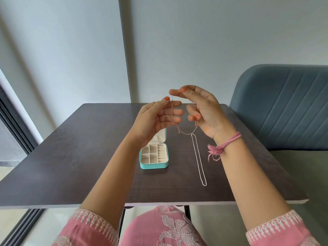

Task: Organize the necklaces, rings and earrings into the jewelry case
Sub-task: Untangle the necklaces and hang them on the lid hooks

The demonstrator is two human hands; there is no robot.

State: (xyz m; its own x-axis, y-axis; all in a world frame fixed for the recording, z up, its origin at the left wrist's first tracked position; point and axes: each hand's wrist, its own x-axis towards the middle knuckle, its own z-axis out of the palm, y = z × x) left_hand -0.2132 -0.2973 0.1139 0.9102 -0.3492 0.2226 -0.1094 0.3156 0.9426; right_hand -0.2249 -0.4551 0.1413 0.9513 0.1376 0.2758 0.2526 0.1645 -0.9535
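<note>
A person raises both hands above a dark tabletop [71,157], the right hand [204,110] pinching a thin gold necklace [186,133] between thumb and forefinger while the left hand [158,116] grips the chain's hanging strand. Below them sits an open turquoise jewelry case [154,156], its compartments showing. Just beside it, a silver necklace [198,158] lies stretched out.
</note>
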